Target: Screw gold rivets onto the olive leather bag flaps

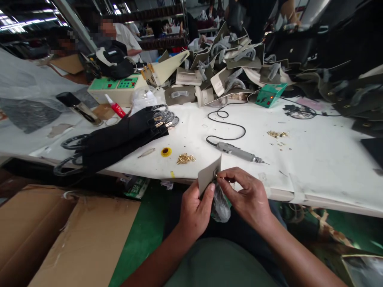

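Observation:
Wrapped round the lower edge of a pale grey panel (206, 175), my left hand (196, 209) keeps it upright at the table's front edge, thumb towards me. A plastic-wrapped handle (221, 206) hangs below the panel between my hands. My right hand (247, 195) pinches a tiny gold-coloured metal piece (218, 176) against a dark fitting on the panel; the fingers partly hide it. Beyond them lies a grey electric screwdriver (237, 151), bit pointing right. Small gold metal parts (185, 158) form a pile left of the panel.
Black straps (119, 137), a yellow tape roll (166, 152) and a spray can (79, 108) lie on the left. More gold parts (277, 134) and a green control box (270, 95) are on the right. Grey bag panels (230, 63) are heaped behind. A cardboard box (86, 235) stands lower left.

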The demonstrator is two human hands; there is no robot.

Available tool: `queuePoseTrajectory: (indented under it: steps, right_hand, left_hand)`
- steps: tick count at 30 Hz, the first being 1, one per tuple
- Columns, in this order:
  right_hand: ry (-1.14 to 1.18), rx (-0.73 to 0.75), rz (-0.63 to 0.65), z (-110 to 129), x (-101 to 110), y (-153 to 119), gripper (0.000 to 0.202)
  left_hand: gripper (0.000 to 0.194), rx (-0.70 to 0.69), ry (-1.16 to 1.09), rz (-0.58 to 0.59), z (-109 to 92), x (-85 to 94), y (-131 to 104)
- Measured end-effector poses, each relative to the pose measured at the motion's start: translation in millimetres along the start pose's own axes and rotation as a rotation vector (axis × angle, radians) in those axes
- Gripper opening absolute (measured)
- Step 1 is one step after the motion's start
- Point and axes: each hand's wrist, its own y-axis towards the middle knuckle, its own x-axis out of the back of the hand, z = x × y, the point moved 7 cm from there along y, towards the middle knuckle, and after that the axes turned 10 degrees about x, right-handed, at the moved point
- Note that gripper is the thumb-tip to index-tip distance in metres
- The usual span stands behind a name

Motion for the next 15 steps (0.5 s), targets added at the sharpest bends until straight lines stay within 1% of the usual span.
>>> queuePoseTrajectory:
  steps: [4,6,9,11,12,13,15]
  right_hand:
    - [-0.002,0.015,0.006,-3.4,0.2,-1.9,0.014]
    - [0.006,-0.005,-0.008,-7.0,0.1,-4.2,0.013]
    - [0.003,-0.139,-0.061,-18.6,0.7,-10.3,0.013]
    - [0.017,-0.237,-0.073,-26.1,-0.9,-14.8,0.019]
    - [0.030,-0.262,-0.067,-27.9,-2.4,-16.3,0.022]
    - [0.042,-0.264,-0.057,-28.2,-4.0,-17.1,0.024]
    - [0.046,-0.216,-0.053,-24.6,-5.8,-16.9,0.025]
  left_hand:
    - [0.023,-0.070,0.046,0.013,-4.5,-4.0,-1.9]
    - [0.024,-0.087,0.044,0.029,-5.9,-5.8,-2.8]
    - [0.028,-0.091,0.023,0.057,-7.6,-7.5,-3.7]
    - [0.030,-0.097,0.021,0.060,-9.3,-7.4,-4.5]
    - [0.031,-0.104,0.021,0.059,-10.4,-7.0,-5.2]
    - [0.032,-0.112,0.022,0.058,-11.5,-6.8,-6.0]
    - [0.032,-0.133,0.033,0.056,-14.0,-6.7,-8.2]
